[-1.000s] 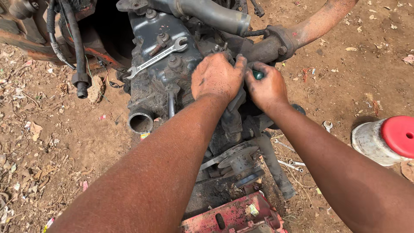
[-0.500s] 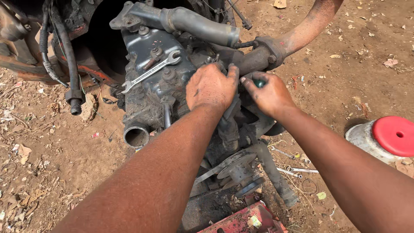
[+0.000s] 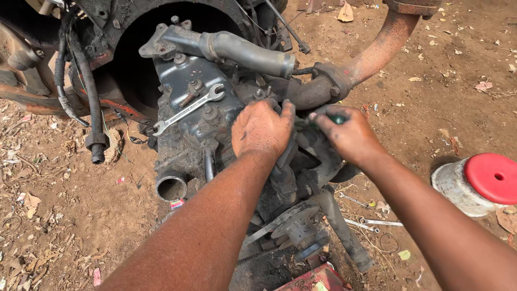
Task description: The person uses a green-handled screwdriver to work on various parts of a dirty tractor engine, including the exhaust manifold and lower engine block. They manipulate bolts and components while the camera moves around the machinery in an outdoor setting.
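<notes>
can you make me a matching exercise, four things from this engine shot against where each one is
Things:
1. wrench
2. red-lidded container
3. left hand
4. black hose

Places:
A. on the dirt at the right edge
B. hanging at the left of the engine
C. lying on top of the engine block
D. pressed on the engine's middle, beside the right hand

Pairs: 1-C, 2-A, 3-D, 4-B

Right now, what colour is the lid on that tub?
Red lid, clearest in the head view.
</notes>
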